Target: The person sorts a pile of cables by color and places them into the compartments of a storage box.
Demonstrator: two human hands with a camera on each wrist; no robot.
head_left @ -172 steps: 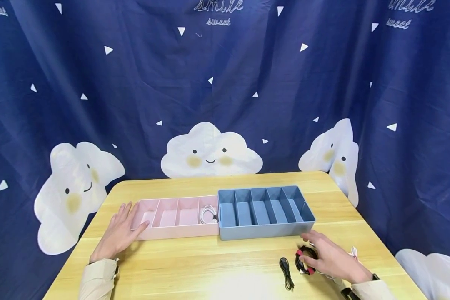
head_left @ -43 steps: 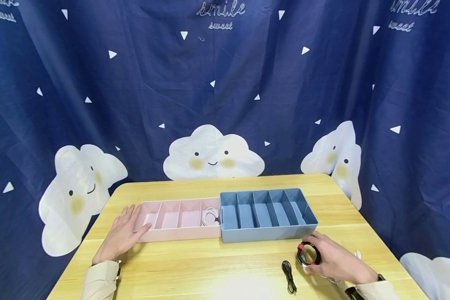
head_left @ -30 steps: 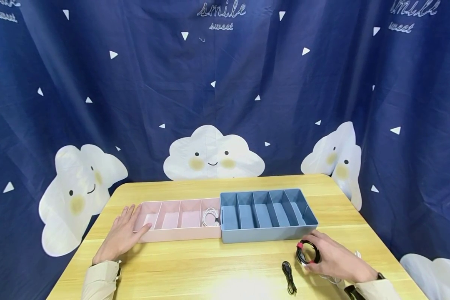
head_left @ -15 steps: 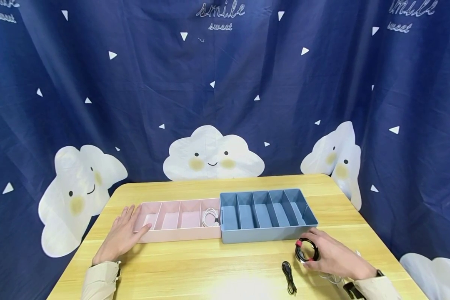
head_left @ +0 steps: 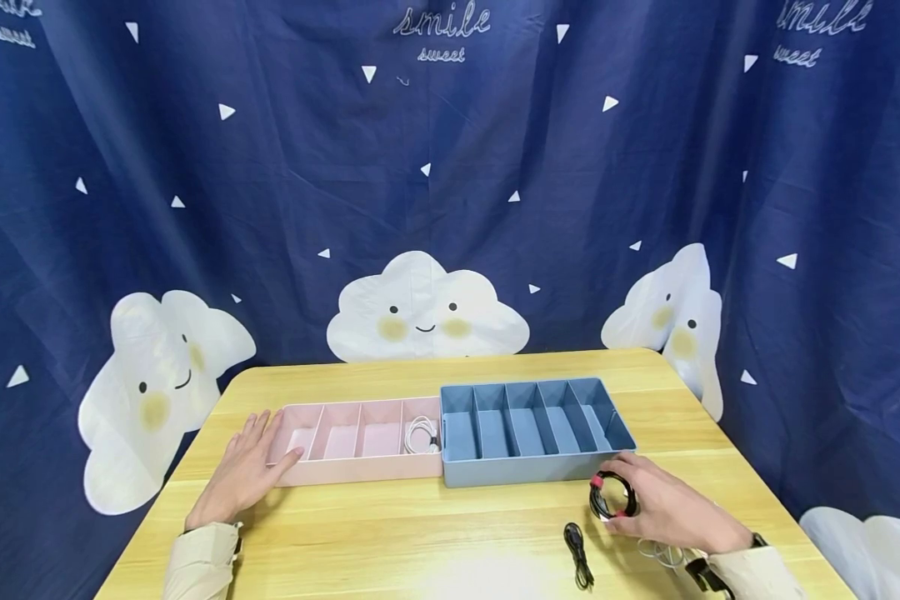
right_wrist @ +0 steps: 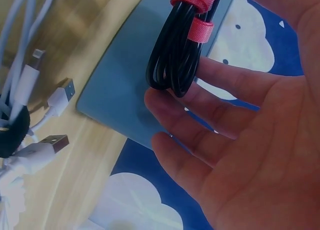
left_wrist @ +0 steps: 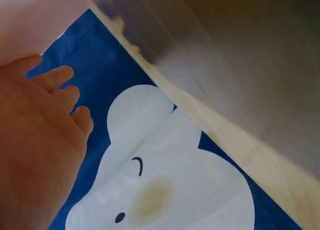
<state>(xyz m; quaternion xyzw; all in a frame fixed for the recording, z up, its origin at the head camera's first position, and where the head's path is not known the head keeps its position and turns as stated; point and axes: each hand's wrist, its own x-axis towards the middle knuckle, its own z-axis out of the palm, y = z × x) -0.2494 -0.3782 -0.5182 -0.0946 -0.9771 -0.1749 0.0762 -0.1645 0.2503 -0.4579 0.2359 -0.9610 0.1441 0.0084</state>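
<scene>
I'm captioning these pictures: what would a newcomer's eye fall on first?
Probably the smiling white cloud midway across the navy backdrop. Next, the pink organizer and blue organizer side by side on the table; then the red-strapped black cable in the right hand, lower right.

A curtained-off nook, home or studio unclear — a cloud-print curtain [head_left: 465, 217] hangs behind and beside the table [head_left: 360, 533].
</scene>
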